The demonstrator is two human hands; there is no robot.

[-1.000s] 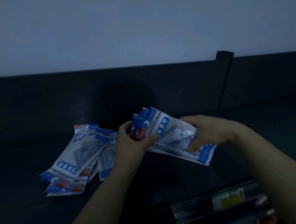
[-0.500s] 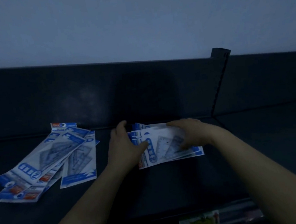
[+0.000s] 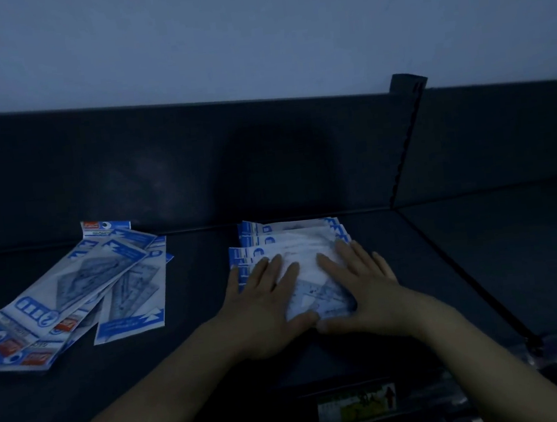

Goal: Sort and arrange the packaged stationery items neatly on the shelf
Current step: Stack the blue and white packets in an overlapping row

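Note:
A stack of blue-and-white packaged ruler sets [image 3: 299,243] lies flat on the dark shelf [image 3: 198,339], near its middle, slightly fanned toward the back. My left hand [image 3: 266,301] presses flat on the stack's left half with straight fingers. My right hand [image 3: 361,288] lies flat on the right half, thumbs nearly meeting at the front edge. A loose, untidy pile of the same packages [image 3: 72,294] sprawls at the shelf's left, apart from both hands.
A dark back panel [image 3: 197,167] rises behind the shelf, with a pale wall above. A notched upright divider [image 3: 407,139] runs down the right side. A price label strip [image 3: 356,405] sits on the shelf's front edge.
The stack that both hands held raised and fanned has come down onto the shelf. Both hands have let go of it and now lie flat on top.

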